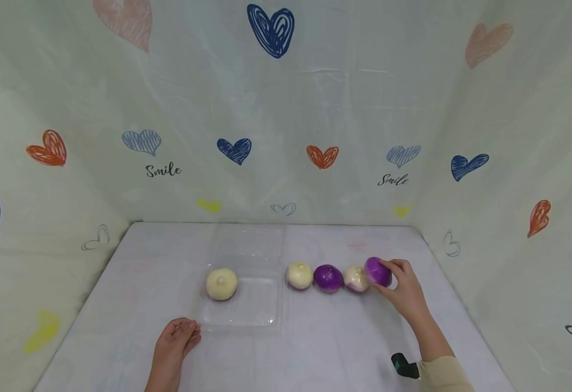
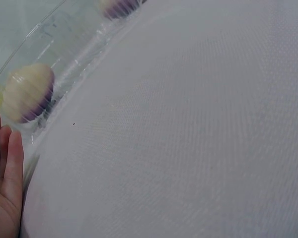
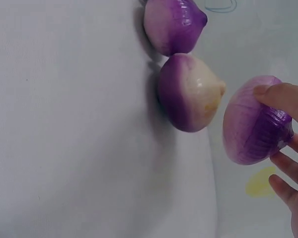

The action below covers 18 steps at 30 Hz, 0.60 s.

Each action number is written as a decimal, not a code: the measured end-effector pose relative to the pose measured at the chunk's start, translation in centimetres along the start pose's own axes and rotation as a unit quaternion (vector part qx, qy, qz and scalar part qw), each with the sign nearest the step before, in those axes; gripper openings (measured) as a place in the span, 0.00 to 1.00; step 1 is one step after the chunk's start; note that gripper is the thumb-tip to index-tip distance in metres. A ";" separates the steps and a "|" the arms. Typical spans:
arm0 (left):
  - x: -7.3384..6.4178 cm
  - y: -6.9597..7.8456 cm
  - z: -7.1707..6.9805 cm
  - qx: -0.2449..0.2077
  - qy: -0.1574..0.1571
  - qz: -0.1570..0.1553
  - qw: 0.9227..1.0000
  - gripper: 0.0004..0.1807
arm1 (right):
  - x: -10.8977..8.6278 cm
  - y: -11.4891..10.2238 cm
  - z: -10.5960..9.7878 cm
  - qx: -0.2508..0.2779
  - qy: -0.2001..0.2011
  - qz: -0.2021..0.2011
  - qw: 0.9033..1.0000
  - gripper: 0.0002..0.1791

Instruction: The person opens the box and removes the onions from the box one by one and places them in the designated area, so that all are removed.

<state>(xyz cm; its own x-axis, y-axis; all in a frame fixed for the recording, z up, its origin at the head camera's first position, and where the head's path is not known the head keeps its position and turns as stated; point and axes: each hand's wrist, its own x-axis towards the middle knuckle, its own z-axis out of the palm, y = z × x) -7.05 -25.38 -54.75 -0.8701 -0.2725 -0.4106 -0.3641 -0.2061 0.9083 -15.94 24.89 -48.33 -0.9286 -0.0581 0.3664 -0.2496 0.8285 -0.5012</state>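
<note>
My right hand grips a purple onion between thumb and fingers; in the right wrist view this held onion appears raised off the table. Left of it, a row on the table holds a pale onion with purple shading, another purple onion and a pale onion. A clear plastic box lies with its lid open towards the back, and one pale onion sits in its left part. My left hand pinches the box's near left corner; its thumb is out of the left wrist view.
The white-covered table is walled at the back and sides by a curtain printed with hearts. A small black device sits at my right wrist by the sleeve. The box's clear lid lies flat behind it.
</note>
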 end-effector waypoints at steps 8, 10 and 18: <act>0.0 0.0 -0.1 -0.002 -0.003 0.003 1.000 0.14 | -0.1 1.5 -0.4 -0.014 -0.016 0.031 0.999 0.33; 0.0 0.0 0.0 -0.001 -0.003 0.003 1.000 0.14 | -0.1 1.8 -0.5 -0.017 -0.024 0.039 0.999 0.33; -0.2 0.2 0.1 -0.003 -0.002 0.000 1.000 0.13 | -0.1 3.3 -0.2 -0.028 -0.045 0.046 0.998 0.33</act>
<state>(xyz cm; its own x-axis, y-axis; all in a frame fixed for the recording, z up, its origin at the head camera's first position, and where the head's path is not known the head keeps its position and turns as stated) -6.98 -25.28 -54.52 -0.8716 -0.2692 -0.4096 -0.3615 -0.2112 0.9081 -16.63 27.73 -49.80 -0.9684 -0.0288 0.2476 -0.1492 0.8627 -0.4831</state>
